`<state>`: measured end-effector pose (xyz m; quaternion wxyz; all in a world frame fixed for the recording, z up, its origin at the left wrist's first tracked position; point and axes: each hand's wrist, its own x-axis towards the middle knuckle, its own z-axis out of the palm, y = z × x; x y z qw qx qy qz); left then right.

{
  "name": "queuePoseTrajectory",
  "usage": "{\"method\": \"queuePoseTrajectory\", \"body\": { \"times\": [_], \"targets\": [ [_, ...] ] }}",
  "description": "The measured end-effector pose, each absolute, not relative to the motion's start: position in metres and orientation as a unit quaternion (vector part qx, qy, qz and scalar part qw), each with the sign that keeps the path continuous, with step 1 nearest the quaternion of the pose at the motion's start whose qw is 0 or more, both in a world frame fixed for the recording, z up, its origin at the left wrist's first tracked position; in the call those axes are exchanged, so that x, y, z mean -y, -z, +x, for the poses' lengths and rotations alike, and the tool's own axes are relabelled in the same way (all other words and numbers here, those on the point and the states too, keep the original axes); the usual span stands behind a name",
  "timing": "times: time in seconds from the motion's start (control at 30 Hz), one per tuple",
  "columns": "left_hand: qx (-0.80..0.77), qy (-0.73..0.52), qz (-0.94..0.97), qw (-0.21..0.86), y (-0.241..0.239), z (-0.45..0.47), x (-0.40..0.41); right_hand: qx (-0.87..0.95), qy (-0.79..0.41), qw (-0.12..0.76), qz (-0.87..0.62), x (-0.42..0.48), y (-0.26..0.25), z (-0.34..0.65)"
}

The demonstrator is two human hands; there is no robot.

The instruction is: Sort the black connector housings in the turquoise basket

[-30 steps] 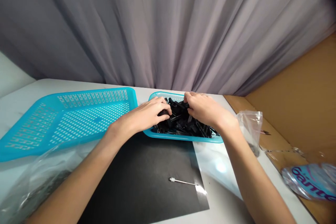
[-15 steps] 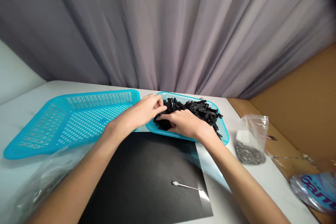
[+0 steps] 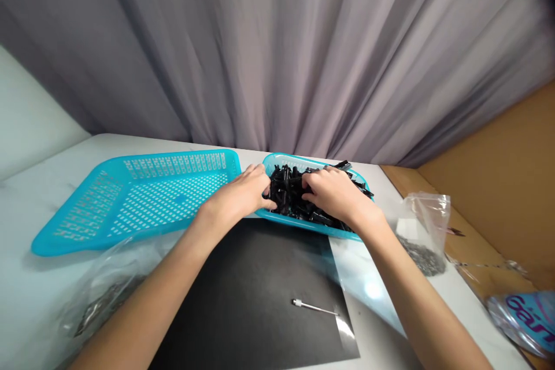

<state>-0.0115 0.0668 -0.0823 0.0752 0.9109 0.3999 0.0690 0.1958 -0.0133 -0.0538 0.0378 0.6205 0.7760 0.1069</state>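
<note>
The right hand (image 3: 333, 191) has moved away from the left hand (image 3: 246, 189), black parts (image 3: 284, 186) between their curled fingers (image 3: 311, 180), grip unclear.

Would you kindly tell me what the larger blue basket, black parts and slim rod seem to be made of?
Larger blue basket: apparently moulded plastic with a slight sheen; regular openings pierce its walls.
Black parts: probably glossy plastic, judging by bright highlights, though coated metal is possible.
Slim rod: likely polished metal, given its silvery gleam; its pale end is unclear.
</note>
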Motion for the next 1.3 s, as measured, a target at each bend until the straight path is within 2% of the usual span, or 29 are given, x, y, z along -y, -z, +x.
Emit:
{"method": "queuePoseTrajectory", "body": {
  "times": [0.23, 0.63, 0.87, 1.1, 1.3],
  "targets": [
    [-0.445, -0.07, 0.893, -0.006, 0.078, 0.011, -0.04, -0.798, -0.076, 0.023, 0.597, 0.011, 0.052, 0.198],
    [-0.421, -0.109, 0.891, 0.132, 0.085, -0.014, -0.079, -0.821, 0.001, -0.03, 0.57, 0.003, 0.053, 0.217],
    [-0.387, -0.129, 0.907, 0.106, 0.1, -0.021, -0.089, -0.819, 0.028, -0.044, 0.571, 0.003, 0.051, 0.217],
    [-0.415, -0.162, 0.893, 0.062, 0.091, -0.014, -0.073, -0.846, 0.034, -0.136, 0.515, 0.003, 0.05, 0.206],
    [-0.428, -0.168, 0.885, 0.071, 0.077, -0.008, -0.068, -0.879, 0.046, -0.097, 0.465, -0.005, 0.077, 0.177]
  ]
}}
